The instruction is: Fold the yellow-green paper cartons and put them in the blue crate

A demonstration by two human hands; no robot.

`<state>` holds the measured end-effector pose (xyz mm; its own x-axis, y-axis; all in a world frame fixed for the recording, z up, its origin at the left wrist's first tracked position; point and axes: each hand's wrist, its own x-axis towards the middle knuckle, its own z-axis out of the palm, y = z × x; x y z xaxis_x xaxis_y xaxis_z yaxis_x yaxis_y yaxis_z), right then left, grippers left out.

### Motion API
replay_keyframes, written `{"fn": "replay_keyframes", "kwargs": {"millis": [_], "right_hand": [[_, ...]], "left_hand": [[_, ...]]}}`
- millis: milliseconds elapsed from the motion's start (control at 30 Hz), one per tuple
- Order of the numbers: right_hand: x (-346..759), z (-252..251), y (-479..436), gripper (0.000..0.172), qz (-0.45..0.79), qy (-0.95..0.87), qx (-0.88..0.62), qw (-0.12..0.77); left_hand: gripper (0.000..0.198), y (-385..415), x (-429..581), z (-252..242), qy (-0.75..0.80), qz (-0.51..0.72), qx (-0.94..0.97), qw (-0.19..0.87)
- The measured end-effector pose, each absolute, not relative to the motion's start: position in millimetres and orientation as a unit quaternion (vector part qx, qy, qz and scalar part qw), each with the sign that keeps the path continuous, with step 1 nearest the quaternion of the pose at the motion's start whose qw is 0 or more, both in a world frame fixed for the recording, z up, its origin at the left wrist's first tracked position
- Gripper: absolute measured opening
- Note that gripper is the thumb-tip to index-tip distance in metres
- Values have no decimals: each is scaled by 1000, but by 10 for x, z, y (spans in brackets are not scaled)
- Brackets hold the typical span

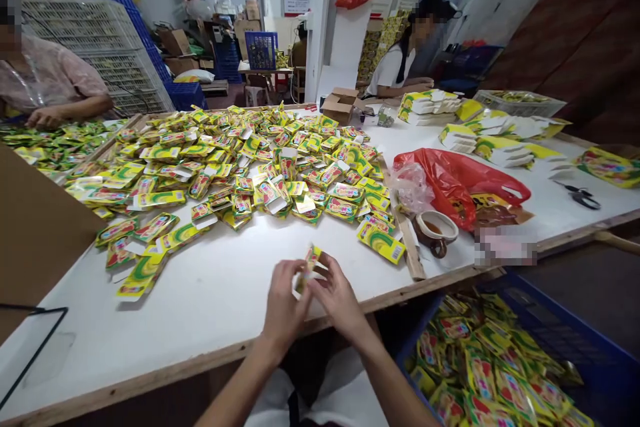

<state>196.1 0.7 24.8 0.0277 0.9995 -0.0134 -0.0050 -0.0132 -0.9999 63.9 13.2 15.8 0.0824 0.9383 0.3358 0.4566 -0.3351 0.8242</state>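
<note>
Close to the table's front edge, both hands are on one small yellow-green carton (313,256), held upright. My left hand (286,299) grips it from the left, fingers curled round its side. From the right, my right hand (339,293) has its thumb and fingers closed on the same carton. The fingers hide much of its lower part. Beyond the hands spreads a heap of similar printed cartons (260,167), several with white end flaps standing out. One carton (381,243) lies apart to the right, beside a wooden strip.
A blue crate (550,307) of yellow-green packets stands low at right. On the table (215,293) are a brown mug (437,230), a red plastic bag (450,177), scissors (577,196) and stacked flat cartons (430,107). Cardboard (40,233) rises at left. Two co-workers sit at the far sides.
</note>
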Motion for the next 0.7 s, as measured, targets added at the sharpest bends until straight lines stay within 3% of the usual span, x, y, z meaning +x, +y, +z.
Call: {"fn": "replay_keyframes", "kwargs": {"millis": [100, 233, 333, 467, 700], "right_hand": [[1791, 80, 115, 31, 536, -471, -462, 527], [1873, -39, 121, 18, 560, -496, -451, 488], [1896, -98, 95, 23, 548, -464, -475, 508], [1871, -127, 67, 35, 501, -471, -509, 518], [1811, -60, 122, 27, 513, -518, -462, 505]], "left_hand": [[29, -65, 659, 104, 483, 444, 696, 292], [34, -10, 493, 39, 543, 506, 569, 354], [37, 39, 443, 9, 516, 494, 529, 458], [42, 21, 466, -14, 513, 508, 505, 473], [28, -91, 258, 29, 500, 480, 517, 502]]}}
